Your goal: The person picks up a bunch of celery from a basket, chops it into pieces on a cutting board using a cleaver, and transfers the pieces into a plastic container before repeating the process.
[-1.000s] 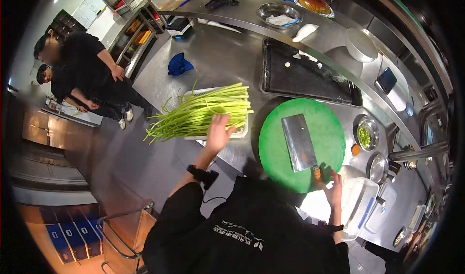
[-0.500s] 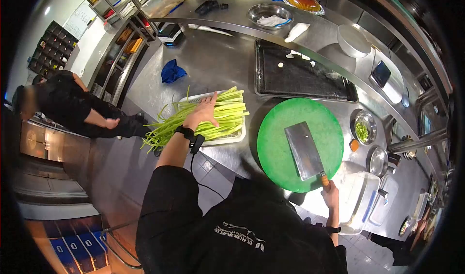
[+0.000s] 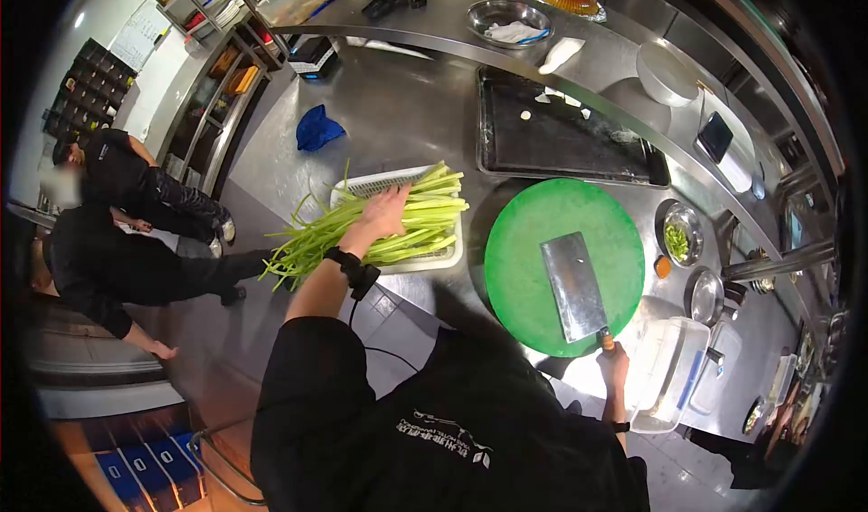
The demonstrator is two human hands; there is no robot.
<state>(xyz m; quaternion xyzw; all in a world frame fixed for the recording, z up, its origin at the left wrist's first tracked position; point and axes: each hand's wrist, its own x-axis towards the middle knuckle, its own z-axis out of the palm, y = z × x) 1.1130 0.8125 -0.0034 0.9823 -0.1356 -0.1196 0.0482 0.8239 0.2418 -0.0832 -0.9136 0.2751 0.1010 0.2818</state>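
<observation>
My left hand is on a pile of long, thin green vegetable stalks, its fingers curled over them and the fingertips partly hidden. Beneath the stalks is a white plastic basket, and their thin ends hang over its left side. My right hand grips the wooden handle of a cleaver. The wide blade rests flat, or nearly so, over the round green chopping board.
Behind the board lies a black tray with white scraps. A steel bowl of chopped greens and a clear plastic container stand to the right. A blue cloth lies behind the basket. Two people are at the left.
My left hand's fingers have drawn together over the stalks from a wider spread. The cleaver stays on the board. One person at the left has shifted, and a second now shows.
</observation>
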